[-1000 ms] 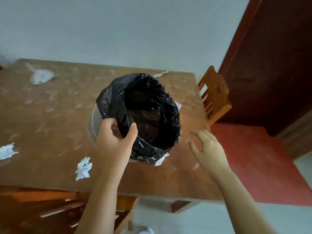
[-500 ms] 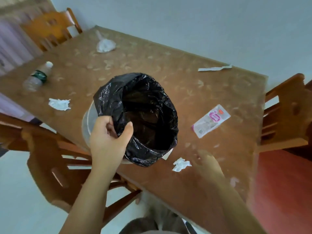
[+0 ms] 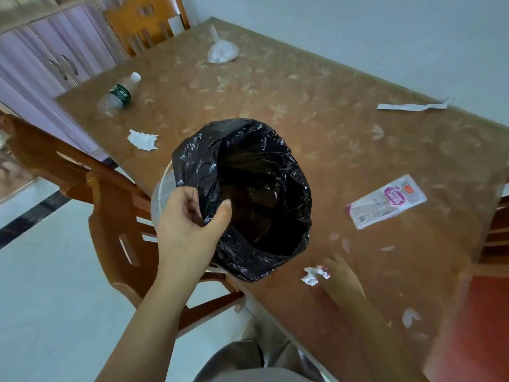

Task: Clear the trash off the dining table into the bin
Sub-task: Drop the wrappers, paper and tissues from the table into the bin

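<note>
My left hand (image 3: 188, 230) grips the near rim of the bin (image 3: 162, 188), a pale bucket lined with a black bag (image 3: 248, 194), and holds it up over the near corner of the brown dining table (image 3: 316, 106). My right hand (image 3: 341, 279) rests on the table to the bin's right. It is blurred, and its fingers touch a crumpled white tissue (image 3: 314, 275). Other trash lies on the table: a pink and clear wrapper (image 3: 385, 205), a torn paper strip (image 3: 413, 106), a second tissue (image 3: 143, 139), a plastic bottle (image 3: 118, 95), and a knotted clear bag (image 3: 221, 51).
A wooden chair (image 3: 115, 216) stands at the table's near left side, under the bin. Another chair (image 3: 146, 20) is at the far end and a third (image 3: 495, 238) at the right edge. Purple cabinets (image 3: 41, 56) line the left wall.
The view swung left and now shows the whole table. My right hand dropped from mid-air onto the table and reached the crumpled tissue. My left hand kept its grip on the bin.
</note>
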Demonstrator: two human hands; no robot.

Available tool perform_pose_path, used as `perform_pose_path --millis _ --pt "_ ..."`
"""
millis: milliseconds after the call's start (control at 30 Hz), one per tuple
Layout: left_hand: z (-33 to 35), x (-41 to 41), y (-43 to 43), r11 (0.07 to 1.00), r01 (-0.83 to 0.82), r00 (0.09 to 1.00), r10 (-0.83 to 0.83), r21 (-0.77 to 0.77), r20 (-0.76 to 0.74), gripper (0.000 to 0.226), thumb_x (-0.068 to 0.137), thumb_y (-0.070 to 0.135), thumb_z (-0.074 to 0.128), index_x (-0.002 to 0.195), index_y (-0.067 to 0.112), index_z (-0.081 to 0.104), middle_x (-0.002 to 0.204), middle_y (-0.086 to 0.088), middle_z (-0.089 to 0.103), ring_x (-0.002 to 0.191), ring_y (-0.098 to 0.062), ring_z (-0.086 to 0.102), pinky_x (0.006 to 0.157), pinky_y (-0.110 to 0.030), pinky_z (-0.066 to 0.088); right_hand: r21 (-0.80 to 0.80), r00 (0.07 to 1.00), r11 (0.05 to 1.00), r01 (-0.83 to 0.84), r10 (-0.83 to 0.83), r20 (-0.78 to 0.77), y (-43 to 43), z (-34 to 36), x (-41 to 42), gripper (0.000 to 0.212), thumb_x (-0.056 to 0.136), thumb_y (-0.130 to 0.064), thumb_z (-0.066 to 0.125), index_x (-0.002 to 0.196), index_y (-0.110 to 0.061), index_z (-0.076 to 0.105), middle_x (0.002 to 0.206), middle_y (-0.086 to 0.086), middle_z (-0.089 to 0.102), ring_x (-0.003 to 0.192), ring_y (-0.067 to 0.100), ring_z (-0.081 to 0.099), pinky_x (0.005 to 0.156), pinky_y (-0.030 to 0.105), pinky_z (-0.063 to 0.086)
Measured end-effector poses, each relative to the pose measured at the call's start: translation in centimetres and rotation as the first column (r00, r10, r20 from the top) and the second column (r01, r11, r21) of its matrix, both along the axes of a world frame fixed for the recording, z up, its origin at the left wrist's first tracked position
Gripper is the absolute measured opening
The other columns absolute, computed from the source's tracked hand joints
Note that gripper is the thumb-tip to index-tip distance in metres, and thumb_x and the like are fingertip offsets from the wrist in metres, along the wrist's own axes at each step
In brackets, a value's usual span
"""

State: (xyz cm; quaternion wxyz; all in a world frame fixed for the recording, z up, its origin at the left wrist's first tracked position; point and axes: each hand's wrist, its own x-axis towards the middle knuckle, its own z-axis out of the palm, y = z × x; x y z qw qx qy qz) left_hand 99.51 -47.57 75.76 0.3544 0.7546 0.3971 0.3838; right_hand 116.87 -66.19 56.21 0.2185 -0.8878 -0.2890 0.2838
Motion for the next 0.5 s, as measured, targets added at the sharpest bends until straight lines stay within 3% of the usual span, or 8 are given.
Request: perform_pose_path --millis 167,267,367,500 --pt "0.3 0.1 -0.2 0.999 0.016 0.998 -0.013 -0.048 0.067 0.033 0.072 0.034 0.067 0.064 0.022 0.037 0.058 0.008 0.032 0.05 -0.001 0.034 0.047 -0.012 0.03 0.055 0.997 0.995 0.08 -0.078 -0.028 -1.0 0.3 0.1 0.008 0.077 -0.012 0.06 0.072 -0.013 0.054 0.077 -0.004 0.046 0.072 0.02 0.052 0.056 0.025 0.037" --pt "0.3 0.7 -0.1 0.994 0.055 0.993 -0.045 -0.098 0.107 0.032 0.072 0.033 0.067 0.064 0.021 0.038 0.057 0.008 0.032 0.05 -0.002 0.032 0.048 -0.012 0.03 0.085 0.982 0.979 0.187 -0.184 -0.043 -2.3 0.9 0.3 0.024 0.077 -0.006 0.059 0.059 -0.015 0.044 0.071 -0.001 0.045 0.07 0.023 0.047 0.054 0.025 0.032" --pt "0.2 1.9 -0.3 0.985 0.112 0.988 -0.096 -0.134 0.122 0.032 0.075 0.026 0.069 0.065 0.017 0.041 0.059 0.005 0.035 0.05 -0.001 0.033 0.049 -0.01 0.032 0.138 0.953 0.943 0.303 -0.3 -0.041 -4.1 2.3 1.0 0.023 0.078 -0.008 0.061 0.06 -0.012 0.047 0.071 0.004 0.049 0.068 0.023 0.047 0.053 0.02 0.033" --pt "0.0 3.8 -0.8 0.967 0.21 0.974 -0.193 -0.146 0.121 0.034 0.075 0.028 0.068 0.072 0.004 0.044 0.064 -0.005 0.038 0.053 -0.006 0.034 0.05 -0.015 0.032 0.293 0.883 0.848 0.442 -0.469 0.026 -6.1 6.4 2.6 0.032 0.076 -0.007 0.064 0.057 -0.023 0.045 0.065 0.0 0.049 0.061 0.018 0.046 0.052 0.015 0.034"
